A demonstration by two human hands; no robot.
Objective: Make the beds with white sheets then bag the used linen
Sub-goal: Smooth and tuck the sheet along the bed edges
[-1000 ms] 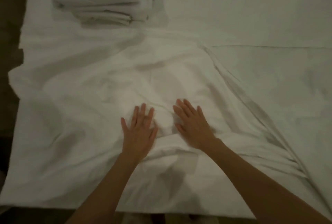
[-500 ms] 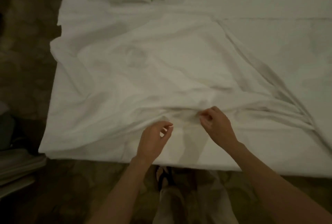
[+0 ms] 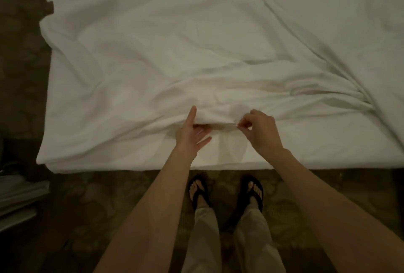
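Sheet: a white sheet (image 3: pixel 196 58) is spread over the bed (image 3: pixel 338 148), filling the middle of the frame; it is heavily creased, with folds bunched at centre right
Left hand: the left hand (image 3: pixel 190 134) is slid under a fold at lower centre; fingers straight, thumb raised
Right hand: the right hand (image 3: pixel 260 132) is curled; the fold's edge is pinched between thumb and fingertips
Progress: judged early; smoothing, tucking and bagging remain
Containers: no bag is seen; grey stacked items (image 3: pixel 19 198) at lower left cannot be identified
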